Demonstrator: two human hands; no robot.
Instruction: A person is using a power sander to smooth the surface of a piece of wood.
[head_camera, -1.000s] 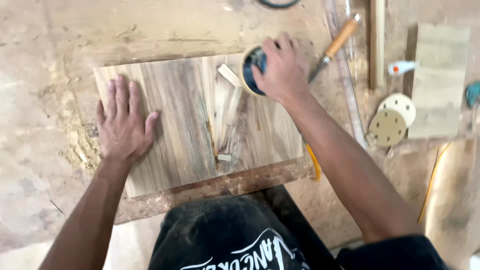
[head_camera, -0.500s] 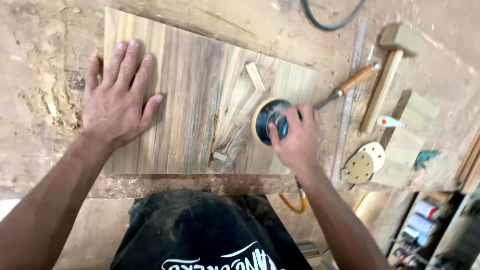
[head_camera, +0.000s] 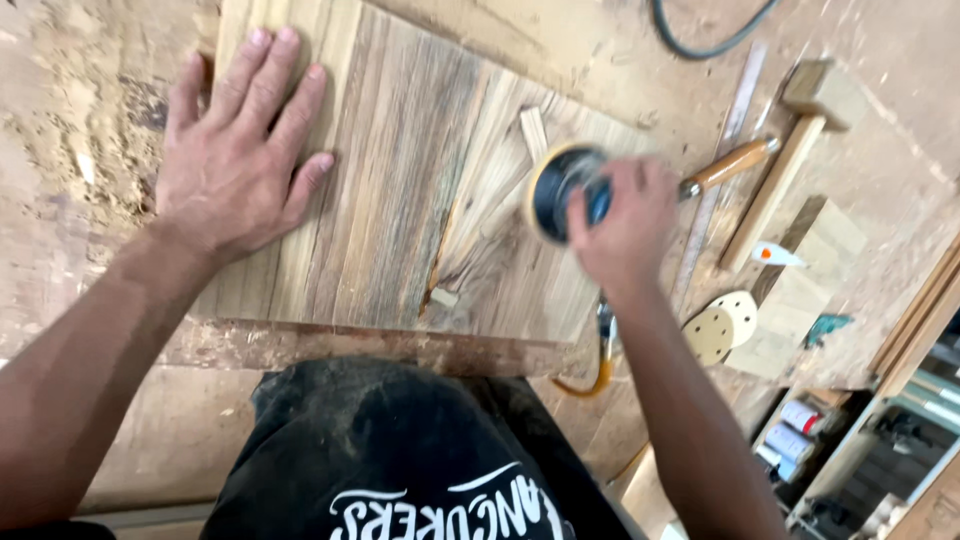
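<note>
My right hand is wrapped tight over the top of a round sander, dark blue-black in the body with a tan rim, pressing it on the right part of a wooden panel; hand and tool are blurred. My left hand lies flat with fingers spread on the panel's far left corner, gripping nothing. The panel is made of narrow glued strips, pale tan to grey-brown, the grain running near to far, with a dark crack and small loose slivers near its middle. It rests on a rough, sawdust-covered workbench. Just right of the sander lies a chisel with an orange-brown wooden handle, beside a long metal ruler. Farther right is a wooden mallet, then a small white tube with an orange tip. Nearer, two pale round sanding discs with small holes overlap. At the near right, cylindrical cans with light labels stand below the bench.
</note>
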